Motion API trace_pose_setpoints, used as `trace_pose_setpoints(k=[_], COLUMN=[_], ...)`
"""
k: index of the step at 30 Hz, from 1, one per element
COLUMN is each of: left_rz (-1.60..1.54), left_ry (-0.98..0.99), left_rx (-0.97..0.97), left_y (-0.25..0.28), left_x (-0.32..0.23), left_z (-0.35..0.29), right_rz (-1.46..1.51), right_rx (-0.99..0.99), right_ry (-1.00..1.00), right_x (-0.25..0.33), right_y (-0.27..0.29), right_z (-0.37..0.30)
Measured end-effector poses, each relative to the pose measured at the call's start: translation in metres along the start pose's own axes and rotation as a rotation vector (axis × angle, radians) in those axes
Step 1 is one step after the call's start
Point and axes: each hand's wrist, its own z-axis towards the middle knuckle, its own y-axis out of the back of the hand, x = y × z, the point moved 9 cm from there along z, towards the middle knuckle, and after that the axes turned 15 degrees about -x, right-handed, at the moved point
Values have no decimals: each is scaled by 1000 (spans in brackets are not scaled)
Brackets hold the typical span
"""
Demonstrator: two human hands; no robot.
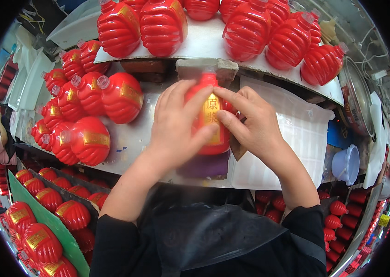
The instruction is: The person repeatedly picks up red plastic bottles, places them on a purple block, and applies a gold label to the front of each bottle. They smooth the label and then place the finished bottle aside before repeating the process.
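Note:
A red plastic bottle (214, 148) with a clear neck lies in front of me, its neck away from me against a grey block (190, 69). A gold label (211, 111) with dark characters runs down its face. My left hand (176, 122), slightly blurred, closes round the bottle's left side, its thumb across the lower label. The index finger and thumb of my right hand (252, 120) press on the label's right edge, the other fingers curled. Beneath that palm a flat brown piece (238, 150) shows; whether the hand holds it I cannot tell. Under the bottle lies purple cloth (208, 168).
Several ribbed red bottles (123, 97) with gold labels crowd the table's left. More red bottles (162, 27) stand on a raised white shelf (204, 46). White translucent sheets (287, 138) lie at right, near a pale blue bucket (345, 164). Full crates (49, 221) flank me.

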Motion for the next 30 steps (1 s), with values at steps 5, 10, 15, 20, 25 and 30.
trace_pose_setpoints(k=[5,10,15,20,25,30], left_rz=[-66,-288,-343,-399,-387,-387], left_ry=[25,179,166,254,276,227], left_rx=[47,15,11,9,-24,-28], left_y=[-5,-6,-2,-4,-5,-4], left_x=[7,20,21,23,24,23], left_z=[5,-4,-15,-18,-21,-21], right_rz=[-86,13,131,223,-10,29], right_rx=[58,25,188,204,121,140], right_ry=[-72,-141,-321,-399,-201,-284], right_x=[-12,-17,-29,-37,-24,-25], right_y=[-9,2,-11,-18,-17,-18], right_z=[0,-3,-31,-40,-35,-39])
